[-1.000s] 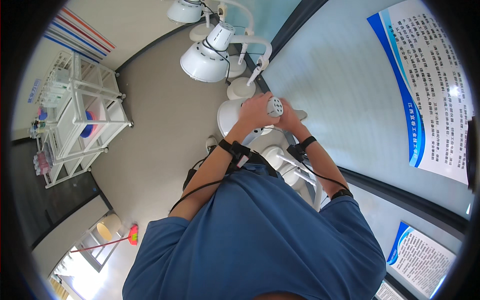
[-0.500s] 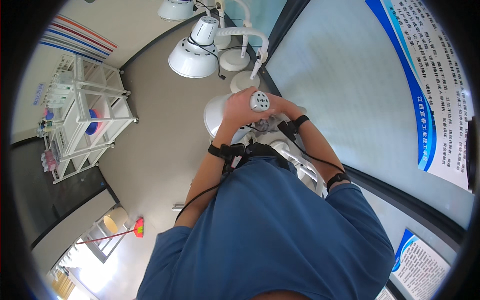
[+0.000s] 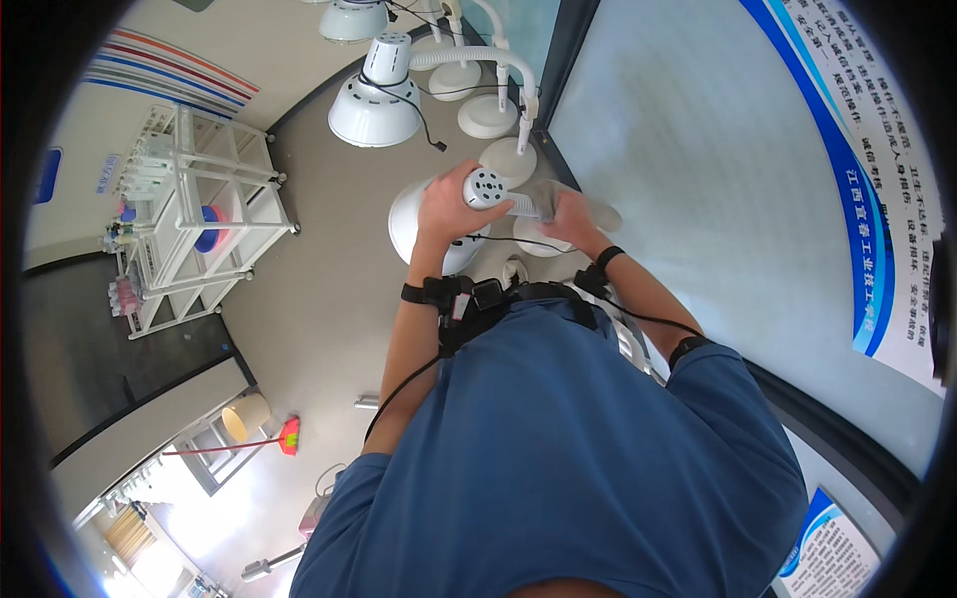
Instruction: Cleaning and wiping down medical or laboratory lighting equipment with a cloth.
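Observation:
In front of my body is a white floor lamp with a bell-shaped shade [image 3: 404,227] and a vented cap [image 3: 485,186]. My left hand [image 3: 447,207] is wrapped round the neck of the lamp head, just below that cap. To its right, my right hand [image 3: 572,221] is closed on a greyish cloth [image 3: 543,196] lying against the lamp's white ribbed gooseneck [image 3: 521,205]. How the fingertips under the cloth sit is hidden. A thin black cord [image 3: 518,239] runs from the shade below both hands. Round white bases stand beyond.
More white lamps [image 3: 377,108] stand ahead, one with a dangling plug. A white shelved trolley [image 3: 224,214] with bottles and a blue basin is at left. A glass partition [image 3: 688,189] borders the right. A red broom [image 3: 289,436] lies lower left.
My hands have moved apart: the left stays on the lamp head, shifted slightly left, while the right has slid right along the gooseneck. The cloth is now visible, and the whole view has shifted slightly.

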A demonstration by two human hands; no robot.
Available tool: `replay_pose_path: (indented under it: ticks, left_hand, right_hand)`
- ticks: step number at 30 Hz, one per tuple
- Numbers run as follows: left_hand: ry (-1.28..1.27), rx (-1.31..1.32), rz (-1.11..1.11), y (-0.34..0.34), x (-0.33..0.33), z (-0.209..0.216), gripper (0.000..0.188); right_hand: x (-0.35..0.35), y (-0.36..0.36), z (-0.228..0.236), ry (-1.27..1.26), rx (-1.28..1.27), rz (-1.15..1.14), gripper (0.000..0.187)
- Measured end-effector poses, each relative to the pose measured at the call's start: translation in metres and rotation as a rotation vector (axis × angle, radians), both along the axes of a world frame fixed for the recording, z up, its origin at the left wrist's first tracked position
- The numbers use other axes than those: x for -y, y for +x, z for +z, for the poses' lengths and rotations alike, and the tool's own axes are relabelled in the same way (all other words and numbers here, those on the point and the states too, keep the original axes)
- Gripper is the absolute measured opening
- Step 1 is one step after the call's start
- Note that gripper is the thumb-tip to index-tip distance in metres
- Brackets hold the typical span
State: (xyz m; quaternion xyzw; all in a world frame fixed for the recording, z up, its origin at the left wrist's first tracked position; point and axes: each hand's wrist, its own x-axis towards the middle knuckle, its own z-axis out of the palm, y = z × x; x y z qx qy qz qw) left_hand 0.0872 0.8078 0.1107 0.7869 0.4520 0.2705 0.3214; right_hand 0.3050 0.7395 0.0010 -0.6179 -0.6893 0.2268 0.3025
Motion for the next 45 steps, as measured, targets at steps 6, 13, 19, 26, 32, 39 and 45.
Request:
replay_pose_path:
  ticks: [6, 13, 19, 26, 32, 39, 45]
  left_hand:
    - [-0.017, 0.021, 0.075, 0.002, -0.005, -0.004, 0.031]
    - [0.062, 0.040, 0.139, 0.001, 0.001, -0.012, 0.029]
    - [0.038, 0.031, 0.180, 0.002, 0.008, -0.011, 0.026]
    - [-0.065, 0.066, 0.198, -0.007, 0.017, -0.010, 0.026]
    - [0.054, -0.002, 0.248, -0.002, 0.017, -0.016, 0.026]
    - [0.123, 0.012, 0.254, 0.000, 0.018, -0.012, 0.024]
    - [0.011, 0.054, 0.209, -0.015, 0.017, -0.020, 0.024]
  right_hand:
    - [-0.013, 0.003, 0.000, -0.041, 0.181, 0.128, 0.034]
    - [-0.035, -0.069, 0.040, 0.139, -0.132, 0.133, 0.043]
    - [-0.038, -0.058, -0.010, 0.001, 0.070, 0.158, 0.041]
    - [-0.008, 0.002, -0.018, 0.105, 0.138, 0.082, 0.042]
    - [-0.004, -0.001, -0.009, -0.026, 0.182, 0.065, 0.037]
    - [-0.024, -0.073, 0.043, -0.136, 0.105, 0.062, 0.035]
    - [-0.015, -0.045, 0.010, 0.020, 0.095, 0.097, 0.034]
